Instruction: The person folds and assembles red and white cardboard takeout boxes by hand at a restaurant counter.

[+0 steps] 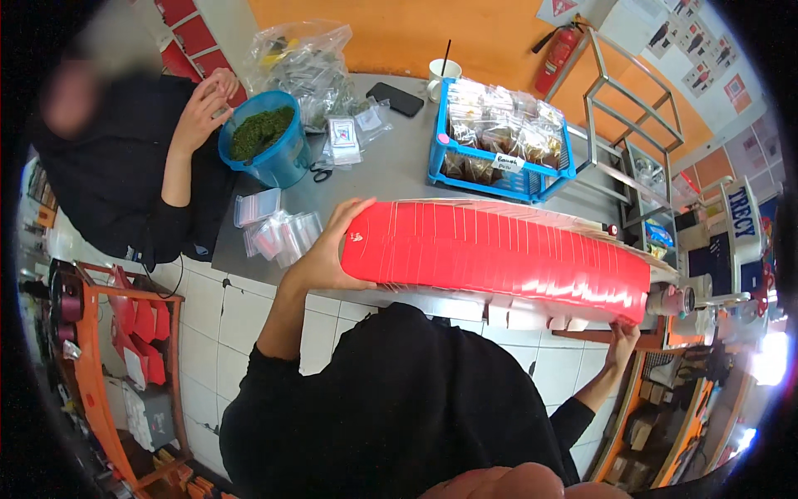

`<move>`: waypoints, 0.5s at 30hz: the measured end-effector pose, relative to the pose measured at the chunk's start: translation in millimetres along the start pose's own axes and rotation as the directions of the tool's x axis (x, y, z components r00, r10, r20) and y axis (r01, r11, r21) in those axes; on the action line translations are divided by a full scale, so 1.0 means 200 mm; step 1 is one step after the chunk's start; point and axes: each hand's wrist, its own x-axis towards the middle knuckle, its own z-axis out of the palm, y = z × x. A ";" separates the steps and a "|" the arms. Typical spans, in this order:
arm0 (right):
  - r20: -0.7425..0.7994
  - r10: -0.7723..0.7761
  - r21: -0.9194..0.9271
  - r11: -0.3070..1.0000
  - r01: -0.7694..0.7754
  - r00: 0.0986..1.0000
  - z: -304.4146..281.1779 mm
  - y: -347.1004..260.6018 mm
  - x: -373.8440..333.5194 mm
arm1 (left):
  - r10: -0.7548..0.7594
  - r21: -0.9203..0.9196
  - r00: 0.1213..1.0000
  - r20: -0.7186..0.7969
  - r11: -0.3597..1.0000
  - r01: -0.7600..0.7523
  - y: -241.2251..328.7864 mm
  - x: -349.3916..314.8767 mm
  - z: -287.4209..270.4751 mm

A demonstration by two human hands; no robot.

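Note:
A long row of flat red cartons [490, 249], packed side by side with thin edges showing between them, spans the front of the grey table [391, 158]. At its left end, my left hand [322, 259] grips it with thumb and fingers apart around the end. My right hand [622, 345] is closed at the lower right corner, its fingers partly hidden by the cartons. Just left of my left hand lie small clear plastic bags [283, 234]. Behind the row stands a blue plastic crate [499, 185] filled with clear bags of brown contents.
A co-worker [108, 175] sits at left, hands [208, 104] together beside a blue bucket [283, 154] of green chopped leaves. Nearby are black scissors [320, 172], a large bag of packets [312, 75], a phone [396, 98] and a mug [440, 79]. A metal frame [632, 108] stands at right.

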 end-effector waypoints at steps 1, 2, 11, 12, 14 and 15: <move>-0.003 0.025 -0.052 0.998 -0.025 1.000 0.06 0.00 0.01 | -0.015 -0.001 1.000 -0.009 1.000 0.015 0.00 -0.01 0.01; -0.027 0.095 -0.024 0.995 -0.096 0.995 0.12 0.01 0.02 | -0.030 -0.003 0.999 -0.026 1.000 0.030 0.01 -0.01 0.03; -0.009 -0.074 0.418 0.906 0.071 0.997 0.14 0.04 0.14 | 0.028 0.185 0.999 0.041 0.982 -0.035 -0.13 -0.08 0.02; -0.016 -0.038 0.434 0.900 0.041 0.999 0.12 0.02 0.16 | 0.032 0.219 0.997 0.064 0.975 -0.045 -0.13 -0.07 0.02; -0.119 0.019 0.142 0.990 -0.002 0.993 0.22 -0.08 0.20 | 0.058 0.413 0.996 0.071 0.907 -0.082 -0.07 -0.06 0.01; -0.178 0.029 -0.013 0.999 -0.032 0.984 0.29 -0.15 0.20 | 0.074 0.499 0.994 0.077 0.860 -0.103 -0.05 -0.06 0.01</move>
